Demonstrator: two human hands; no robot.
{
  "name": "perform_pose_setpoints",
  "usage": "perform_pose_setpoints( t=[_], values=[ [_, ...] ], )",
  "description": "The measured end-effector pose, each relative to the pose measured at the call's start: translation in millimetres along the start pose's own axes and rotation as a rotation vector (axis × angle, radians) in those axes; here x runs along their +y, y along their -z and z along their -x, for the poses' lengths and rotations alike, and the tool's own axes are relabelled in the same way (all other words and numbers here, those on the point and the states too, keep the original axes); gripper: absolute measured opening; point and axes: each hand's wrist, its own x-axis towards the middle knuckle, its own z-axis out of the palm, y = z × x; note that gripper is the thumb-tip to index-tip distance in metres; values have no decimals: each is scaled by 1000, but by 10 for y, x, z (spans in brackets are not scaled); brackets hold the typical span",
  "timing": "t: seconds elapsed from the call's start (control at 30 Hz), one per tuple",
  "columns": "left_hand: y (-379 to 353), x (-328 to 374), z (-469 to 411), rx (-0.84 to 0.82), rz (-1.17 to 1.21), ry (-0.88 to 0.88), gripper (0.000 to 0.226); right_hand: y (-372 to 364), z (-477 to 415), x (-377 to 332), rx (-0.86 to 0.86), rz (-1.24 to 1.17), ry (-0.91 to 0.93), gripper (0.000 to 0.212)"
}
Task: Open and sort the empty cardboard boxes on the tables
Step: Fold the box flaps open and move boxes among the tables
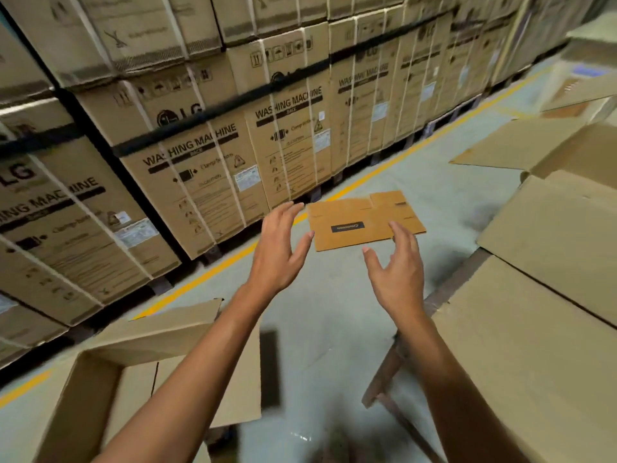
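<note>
A small flattened box [364, 222] hangs in the air above the floor [334, 322], just beyond both spread, empty hands, left hand [278, 252] and right hand [397, 272]; this looks like the sorting step, a toss or a catch. Which one is unclear, as is any landing pile; the open boxes [547, 269] at both sides are cut off.
</note>
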Motion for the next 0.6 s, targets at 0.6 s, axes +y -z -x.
perform_pose_setpoints(
  t=[0.6],
  values=[
    [-1869,-519,-3735,-288,256,-418,54,-492,-2919,573,440,64,-177,64]
  ],
)
